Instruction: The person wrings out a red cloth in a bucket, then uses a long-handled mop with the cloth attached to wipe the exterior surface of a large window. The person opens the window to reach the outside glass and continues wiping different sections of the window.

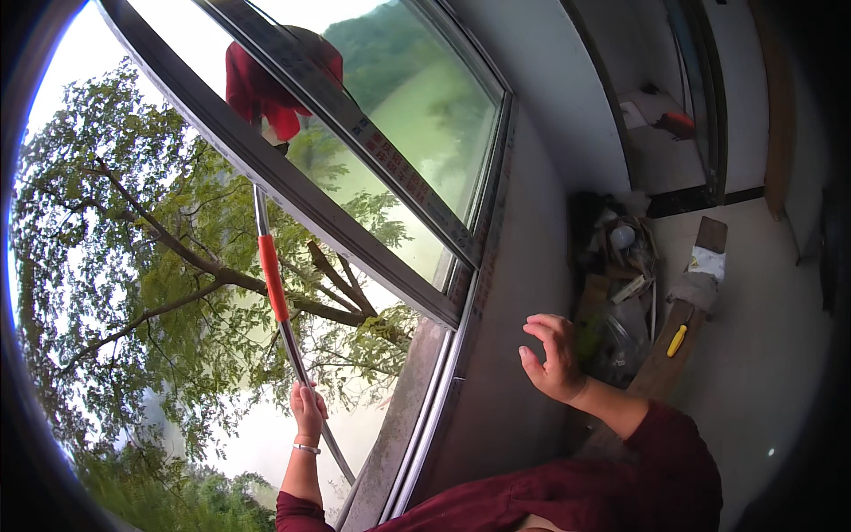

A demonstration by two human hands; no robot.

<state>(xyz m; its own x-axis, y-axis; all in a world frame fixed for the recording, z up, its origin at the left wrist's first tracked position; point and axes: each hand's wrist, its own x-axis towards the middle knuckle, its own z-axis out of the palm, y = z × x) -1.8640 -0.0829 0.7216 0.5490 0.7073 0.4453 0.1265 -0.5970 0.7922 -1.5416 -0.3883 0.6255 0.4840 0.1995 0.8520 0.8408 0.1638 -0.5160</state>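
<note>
My left hand reaches out through the window opening, closed around the shiny metal lower part of a mop pole with an orange-red sleeve. The pole slants up beyond the sliding window frame. At its upper end a red cloth hangs outside against the window pane, partly behind the frame bars. My right hand is raised inside the room near the wall below the window, fingers curved and apart, with nothing in it.
A wooden plank with a yellow-handled tool on it lies to my right. Bags and clutter are heaped by the wall. Past the window sill stands a tree. A doorway is at the far right.
</note>
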